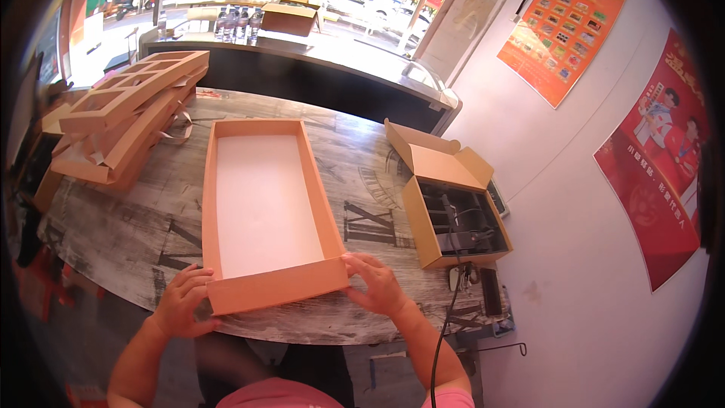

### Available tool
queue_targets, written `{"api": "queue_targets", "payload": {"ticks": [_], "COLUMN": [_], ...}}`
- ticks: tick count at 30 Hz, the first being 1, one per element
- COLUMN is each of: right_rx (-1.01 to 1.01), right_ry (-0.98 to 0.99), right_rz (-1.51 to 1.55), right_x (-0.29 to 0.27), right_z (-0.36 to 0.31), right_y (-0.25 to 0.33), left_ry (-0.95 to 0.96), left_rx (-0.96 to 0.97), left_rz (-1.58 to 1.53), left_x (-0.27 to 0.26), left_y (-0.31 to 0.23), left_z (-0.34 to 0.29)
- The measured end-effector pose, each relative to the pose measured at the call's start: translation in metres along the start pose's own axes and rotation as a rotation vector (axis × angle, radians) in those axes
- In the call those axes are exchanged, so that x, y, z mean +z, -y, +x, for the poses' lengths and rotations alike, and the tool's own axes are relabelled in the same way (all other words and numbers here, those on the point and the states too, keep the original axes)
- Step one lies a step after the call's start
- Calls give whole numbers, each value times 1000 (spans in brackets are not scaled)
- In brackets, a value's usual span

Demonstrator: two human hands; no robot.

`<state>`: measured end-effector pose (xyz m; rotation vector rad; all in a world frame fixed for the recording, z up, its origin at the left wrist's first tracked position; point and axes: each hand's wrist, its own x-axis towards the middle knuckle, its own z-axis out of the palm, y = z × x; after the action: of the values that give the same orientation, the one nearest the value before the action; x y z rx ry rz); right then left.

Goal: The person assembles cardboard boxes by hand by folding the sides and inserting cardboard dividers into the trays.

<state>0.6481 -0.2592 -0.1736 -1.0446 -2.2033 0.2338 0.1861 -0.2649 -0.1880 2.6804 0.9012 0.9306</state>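
Observation:
A long, shallow cardboard tray (276, 289) without a lid lies on the table in front of me, its white inside floor facing up. At its near left corner is my left hand (183, 304), with the fingers against the side wall and the thumb by the bottom edge. My right hand (375, 285) grips the near right corner, fingertips at the top of the wall and thumb side lower down. Part of each hand's contact with the tray is hidden by the walls.
Stacked cardboard frames with square openings (136, 98) stand at the far left. On the right is an open cardboard box (428, 228) holding dark gear, with a black cable (445, 325) trailing from it. Behind the wooden-patterned table (362, 174) runs a counter (287, 81) with bottles (238, 24).

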Motion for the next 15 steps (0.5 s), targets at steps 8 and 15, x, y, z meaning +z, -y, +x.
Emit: {"api": "queue_targets", "payload": {"ticks": [8,15], "right_rx": [24,15], "right_ry": [19,-42], "right_rz": [127,91], "right_x": [3,9], "right_z": [8,5], "right_y": [4,8], "left_ry": [-231,-304], "left_rx": [-30,-117], "left_rz": [-76,-105], "left_x": [17,25], "left_y": [2,4], "left_z": [15,21]}}
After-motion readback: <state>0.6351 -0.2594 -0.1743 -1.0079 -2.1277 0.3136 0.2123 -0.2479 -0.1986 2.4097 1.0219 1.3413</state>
